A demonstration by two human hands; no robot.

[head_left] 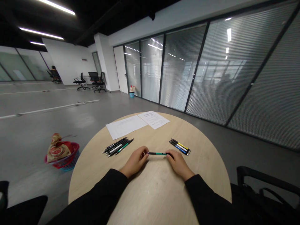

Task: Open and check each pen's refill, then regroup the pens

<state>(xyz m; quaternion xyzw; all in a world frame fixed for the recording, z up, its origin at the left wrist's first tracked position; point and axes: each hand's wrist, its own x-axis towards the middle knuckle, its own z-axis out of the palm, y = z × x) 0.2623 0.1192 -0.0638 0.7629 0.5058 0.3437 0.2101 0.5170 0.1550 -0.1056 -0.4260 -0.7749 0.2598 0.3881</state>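
Note:
A green and black pen [158,153] lies level between my two hands, just over the round wooden table [161,184]. My left hand [136,160] pinches its left end. The fingers of my right hand [178,162] are closed on its other end. Left of my left hand is a bunch of several pens [118,146], mostly black, with white and green ones among them. A smaller row of pens [180,147], with yellow, white and blue barrels, rests beyond my right hand. Both rows lie slanted on the tabletop.
Two printed sheets of paper [126,126] lie at the table's far edge. A red and blue basket [64,159] holding a paper bag stands on the floor at left. A black chair [267,193] is close on the right, and another chair [25,207] on the left.

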